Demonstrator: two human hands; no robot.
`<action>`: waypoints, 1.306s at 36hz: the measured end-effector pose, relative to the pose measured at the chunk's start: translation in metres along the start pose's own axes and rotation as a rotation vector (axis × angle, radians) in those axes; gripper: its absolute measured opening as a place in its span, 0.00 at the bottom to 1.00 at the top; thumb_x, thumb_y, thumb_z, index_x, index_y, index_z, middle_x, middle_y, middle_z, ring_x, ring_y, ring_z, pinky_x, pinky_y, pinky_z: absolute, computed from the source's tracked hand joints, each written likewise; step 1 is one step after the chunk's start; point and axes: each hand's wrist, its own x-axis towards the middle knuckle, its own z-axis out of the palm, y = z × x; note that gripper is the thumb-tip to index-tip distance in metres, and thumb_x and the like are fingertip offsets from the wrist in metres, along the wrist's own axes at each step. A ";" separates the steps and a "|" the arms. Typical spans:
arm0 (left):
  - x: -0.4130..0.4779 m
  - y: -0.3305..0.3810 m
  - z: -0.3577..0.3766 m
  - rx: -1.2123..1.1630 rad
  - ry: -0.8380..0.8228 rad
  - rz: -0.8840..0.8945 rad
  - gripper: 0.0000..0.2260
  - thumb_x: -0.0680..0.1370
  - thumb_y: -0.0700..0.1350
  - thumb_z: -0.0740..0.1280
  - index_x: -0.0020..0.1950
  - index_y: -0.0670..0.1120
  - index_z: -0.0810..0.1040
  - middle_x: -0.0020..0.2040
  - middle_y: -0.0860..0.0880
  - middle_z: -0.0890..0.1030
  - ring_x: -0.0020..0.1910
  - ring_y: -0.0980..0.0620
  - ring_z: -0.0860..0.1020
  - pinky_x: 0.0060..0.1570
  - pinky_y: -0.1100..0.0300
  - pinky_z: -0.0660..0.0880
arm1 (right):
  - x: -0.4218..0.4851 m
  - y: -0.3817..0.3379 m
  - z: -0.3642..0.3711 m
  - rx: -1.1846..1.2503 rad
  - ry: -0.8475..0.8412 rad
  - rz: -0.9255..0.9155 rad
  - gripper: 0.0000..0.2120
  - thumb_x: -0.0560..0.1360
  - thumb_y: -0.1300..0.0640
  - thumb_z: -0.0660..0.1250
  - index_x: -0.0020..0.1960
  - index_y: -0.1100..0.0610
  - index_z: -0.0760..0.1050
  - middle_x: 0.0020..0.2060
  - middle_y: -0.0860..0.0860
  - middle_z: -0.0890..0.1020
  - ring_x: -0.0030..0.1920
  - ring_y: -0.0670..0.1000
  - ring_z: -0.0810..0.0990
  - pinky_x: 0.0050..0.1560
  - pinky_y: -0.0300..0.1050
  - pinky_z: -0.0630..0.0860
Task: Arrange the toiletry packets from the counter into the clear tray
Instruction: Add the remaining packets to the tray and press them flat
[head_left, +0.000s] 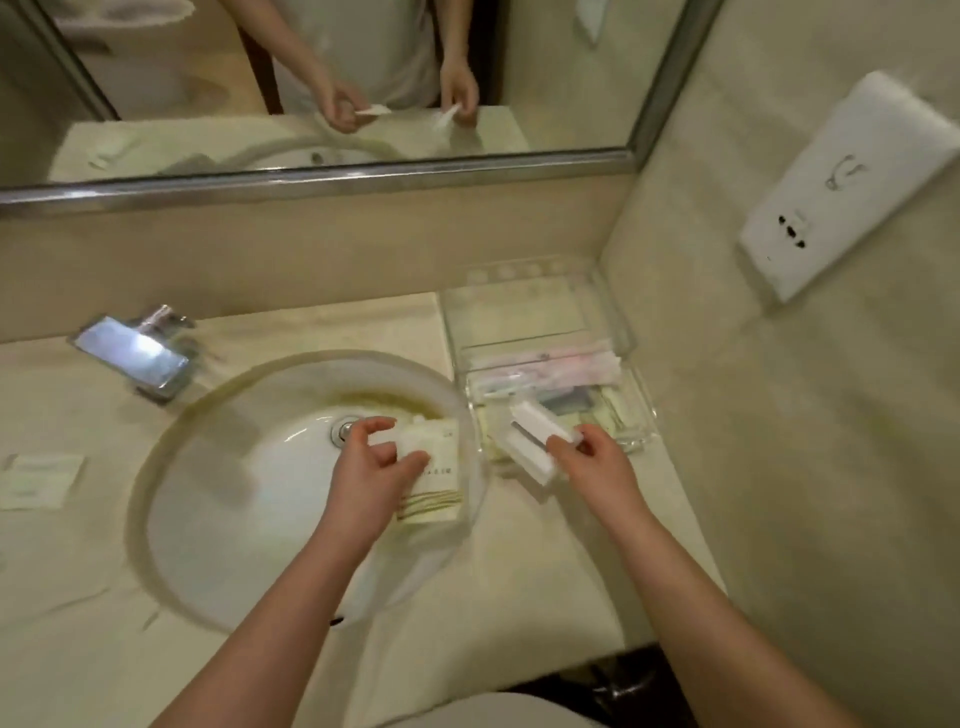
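Observation:
The clear tray (613, 317) stands on the counter's back right corner, against the wall. Long wrapped packets (550, 364) lie across its middle, and darker flat packets sit in its near section. My left hand (371, 462) holds a stack of cream packets with striped ends (436, 488) over the sink's right rim. At the tray's near left corner, my right hand (587, 457) pinches a white box-like packet (530, 441), which is tilted.
A round white sink (234, 493) fills the counter's middle, with a chrome faucet (140, 356) behind it at the left. One flat cream packet (39, 480) lies at the far left. A mirror runs along the back. A white wall unit (852, 182) hangs on the right wall.

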 end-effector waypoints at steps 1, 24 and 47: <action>0.001 0.006 0.013 -0.015 -0.002 -0.007 0.14 0.75 0.38 0.72 0.55 0.50 0.73 0.38 0.46 0.85 0.36 0.53 0.84 0.30 0.62 0.78 | 0.009 0.001 -0.013 0.030 0.025 0.013 0.08 0.75 0.54 0.69 0.41 0.58 0.77 0.34 0.49 0.78 0.33 0.48 0.75 0.29 0.35 0.68; 0.080 0.031 0.112 0.335 -0.125 0.030 0.05 0.72 0.38 0.74 0.42 0.48 0.82 0.36 0.48 0.81 0.35 0.52 0.79 0.41 0.57 0.77 | 0.113 -0.003 -0.024 -0.362 0.255 -0.161 0.12 0.74 0.47 0.70 0.53 0.53 0.77 0.50 0.51 0.81 0.51 0.54 0.80 0.48 0.48 0.76; 0.044 -0.020 0.109 1.116 -0.225 0.606 0.20 0.67 0.36 0.65 0.58 0.43 0.82 0.59 0.46 0.82 0.60 0.42 0.78 0.59 0.48 0.74 | 0.076 0.016 0.004 -0.648 0.121 -0.308 0.16 0.70 0.46 0.75 0.49 0.52 0.72 0.39 0.47 0.82 0.39 0.52 0.81 0.39 0.47 0.76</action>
